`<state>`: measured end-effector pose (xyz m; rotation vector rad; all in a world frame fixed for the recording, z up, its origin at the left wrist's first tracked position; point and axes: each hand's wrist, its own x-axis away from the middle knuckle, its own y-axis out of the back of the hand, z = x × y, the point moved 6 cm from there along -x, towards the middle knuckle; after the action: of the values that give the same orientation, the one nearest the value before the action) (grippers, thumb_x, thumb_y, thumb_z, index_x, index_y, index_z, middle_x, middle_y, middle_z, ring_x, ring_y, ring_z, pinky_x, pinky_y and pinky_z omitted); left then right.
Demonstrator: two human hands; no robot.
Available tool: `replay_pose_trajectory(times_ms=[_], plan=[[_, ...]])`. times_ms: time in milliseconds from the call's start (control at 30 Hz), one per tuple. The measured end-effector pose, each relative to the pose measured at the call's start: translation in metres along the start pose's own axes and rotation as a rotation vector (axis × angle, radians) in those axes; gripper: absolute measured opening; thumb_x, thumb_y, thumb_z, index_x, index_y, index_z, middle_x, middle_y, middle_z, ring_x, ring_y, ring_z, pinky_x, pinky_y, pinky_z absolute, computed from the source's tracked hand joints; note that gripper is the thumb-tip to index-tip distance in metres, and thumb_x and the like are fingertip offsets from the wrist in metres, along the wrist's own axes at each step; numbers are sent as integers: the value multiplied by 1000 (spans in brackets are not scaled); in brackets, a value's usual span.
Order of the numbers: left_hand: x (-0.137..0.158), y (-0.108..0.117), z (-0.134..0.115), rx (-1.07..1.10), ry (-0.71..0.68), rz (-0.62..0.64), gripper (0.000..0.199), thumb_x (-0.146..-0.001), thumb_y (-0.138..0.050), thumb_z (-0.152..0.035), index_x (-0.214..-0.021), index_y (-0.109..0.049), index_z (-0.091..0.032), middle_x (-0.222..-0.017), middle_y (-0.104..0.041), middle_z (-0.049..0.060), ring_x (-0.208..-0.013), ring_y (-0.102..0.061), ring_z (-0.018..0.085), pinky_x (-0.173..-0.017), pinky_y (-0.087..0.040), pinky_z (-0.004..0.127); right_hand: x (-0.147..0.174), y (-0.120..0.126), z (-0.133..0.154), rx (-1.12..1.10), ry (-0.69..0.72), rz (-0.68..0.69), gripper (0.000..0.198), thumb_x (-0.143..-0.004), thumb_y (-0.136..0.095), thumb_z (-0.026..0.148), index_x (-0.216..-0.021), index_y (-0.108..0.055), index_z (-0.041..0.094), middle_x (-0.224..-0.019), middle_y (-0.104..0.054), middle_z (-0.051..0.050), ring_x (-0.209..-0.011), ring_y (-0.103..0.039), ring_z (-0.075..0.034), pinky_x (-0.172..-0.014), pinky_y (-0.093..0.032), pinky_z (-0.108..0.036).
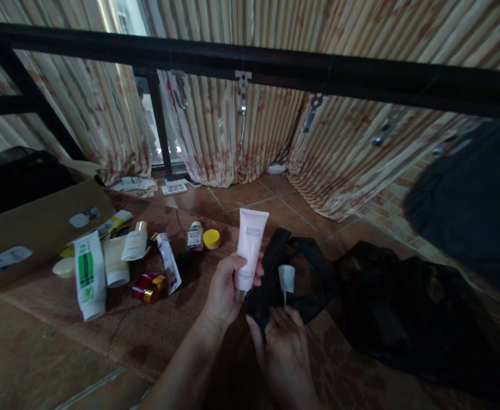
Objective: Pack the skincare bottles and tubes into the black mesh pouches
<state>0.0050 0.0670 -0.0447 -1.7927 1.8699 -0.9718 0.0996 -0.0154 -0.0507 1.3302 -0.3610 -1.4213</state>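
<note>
My left hand (226,290) is closed around a pale pink cosmetic tube (250,245), held upright with its flat end up and its printed front toward me. My right hand (284,341) is lower and to the right, its fingers closed at the dark lower end of a small white-topped item (287,278); its exact kind is unclear. A black plastic bag (314,302) with loop handles lies open around and behind this hand. Left of my hands, on the brown mat (147,336), are a white-and-green tube (90,276), a red-and-gold jar (148,287) and a slim white tube (168,263).
A cardboard box (49,228) stands at left. Near it lie a cream bottle (134,242), a clear jar (195,236) and a yellow lid (211,239). More black plastic (404,307) lies at right. A dark rail (250,62) with metal hooks crosses above, before striped curtains (220,136).
</note>
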Motion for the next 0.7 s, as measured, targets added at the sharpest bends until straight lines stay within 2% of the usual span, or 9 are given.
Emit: replay_pose_trajectory(times_ms=[433,700], plan=[[-1,5,2,-41,10,-32,30,-67,-59,-30,-86,-69,-9,-68,-67,6,-49,-54,11,-46,-41,20,0,-2,0,5,-6,4,31,-99,-43,26,-75,-61,19,-69,-62,-2,-66,-56,-17,-77,-36,-34],[-2,8,4,-45,25,-53,28,-69,-62,-32,-84,-68,-9,-63,-63,3,-49,-53,9,-47,-41,18,2,-4,-1,12,-2,18,33,-99,-43,28,-74,-61,17,-69,-61,-3,-66,-57,-18,-77,-37,-35]])
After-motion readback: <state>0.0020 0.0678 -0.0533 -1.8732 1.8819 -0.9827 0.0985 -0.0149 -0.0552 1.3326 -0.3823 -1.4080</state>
